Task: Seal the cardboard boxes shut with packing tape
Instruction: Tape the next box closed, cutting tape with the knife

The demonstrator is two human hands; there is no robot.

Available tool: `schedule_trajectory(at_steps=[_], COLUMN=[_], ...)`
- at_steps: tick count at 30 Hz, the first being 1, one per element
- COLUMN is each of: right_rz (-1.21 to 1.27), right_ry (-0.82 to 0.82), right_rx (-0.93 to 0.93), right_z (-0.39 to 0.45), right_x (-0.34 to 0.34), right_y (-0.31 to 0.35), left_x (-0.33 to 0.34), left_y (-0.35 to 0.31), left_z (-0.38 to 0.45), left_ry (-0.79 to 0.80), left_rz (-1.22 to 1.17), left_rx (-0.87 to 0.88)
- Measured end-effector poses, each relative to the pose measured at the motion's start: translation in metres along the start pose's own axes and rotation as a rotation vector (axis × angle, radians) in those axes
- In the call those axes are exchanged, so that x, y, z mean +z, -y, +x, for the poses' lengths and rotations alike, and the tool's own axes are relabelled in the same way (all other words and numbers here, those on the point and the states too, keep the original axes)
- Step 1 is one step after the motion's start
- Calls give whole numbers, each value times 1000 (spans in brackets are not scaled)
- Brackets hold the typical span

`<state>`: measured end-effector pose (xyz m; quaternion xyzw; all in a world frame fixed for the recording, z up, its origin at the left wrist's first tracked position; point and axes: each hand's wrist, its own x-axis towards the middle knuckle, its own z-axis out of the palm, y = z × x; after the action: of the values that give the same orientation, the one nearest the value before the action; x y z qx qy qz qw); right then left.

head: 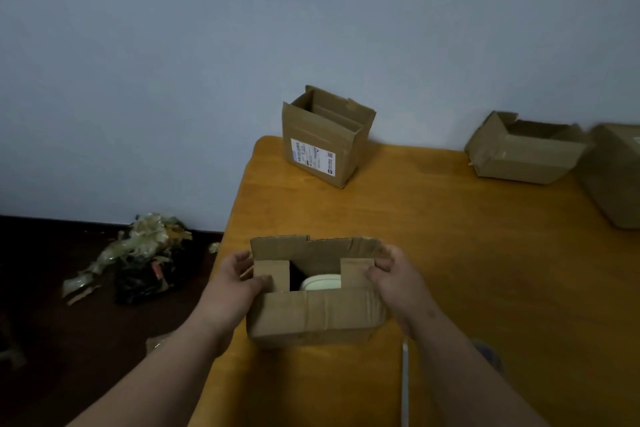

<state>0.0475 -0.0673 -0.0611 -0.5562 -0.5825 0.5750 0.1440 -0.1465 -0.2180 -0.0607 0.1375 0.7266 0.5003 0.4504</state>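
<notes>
Both hands (242,279) on open box (313,317) at table (485,288) edge

Makeshift packing room: boxes (325,139), floor scraps (138,253).

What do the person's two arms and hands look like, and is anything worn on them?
Both forearms are bare up to the bottom edge of the picture: no sleeves show. The left hand and the right hand wear no gloves. No watch, ring or bracelet can be seen, though the picture is dim and a little soft.
</notes>
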Motion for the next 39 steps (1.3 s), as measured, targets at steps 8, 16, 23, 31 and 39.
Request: schedule_trajectory(at_steps=[8, 16, 23, 31, 39], right_rz=[62, -173, -312, -133, 63], right_ry=[17, -54, 20, 47, 146], right_rx=[-269, -293, -230, -40, 46], right_z=[-31, -9, -1, 3, 14], right_x=[5, -2, -1, 18, 15], right_y=[-12, -20, -10, -13, -19], left_x=[8, 18, 21, 40, 28], left_y=[-4, -6, -1, -9, -11], left_z=[-2, 3, 6, 25, 33], left_ry=[119, -10, -18, 21, 152], left_rz=[-200, -129, 493, 906, 594], left_rx=[94, 44, 211, 286, 171])
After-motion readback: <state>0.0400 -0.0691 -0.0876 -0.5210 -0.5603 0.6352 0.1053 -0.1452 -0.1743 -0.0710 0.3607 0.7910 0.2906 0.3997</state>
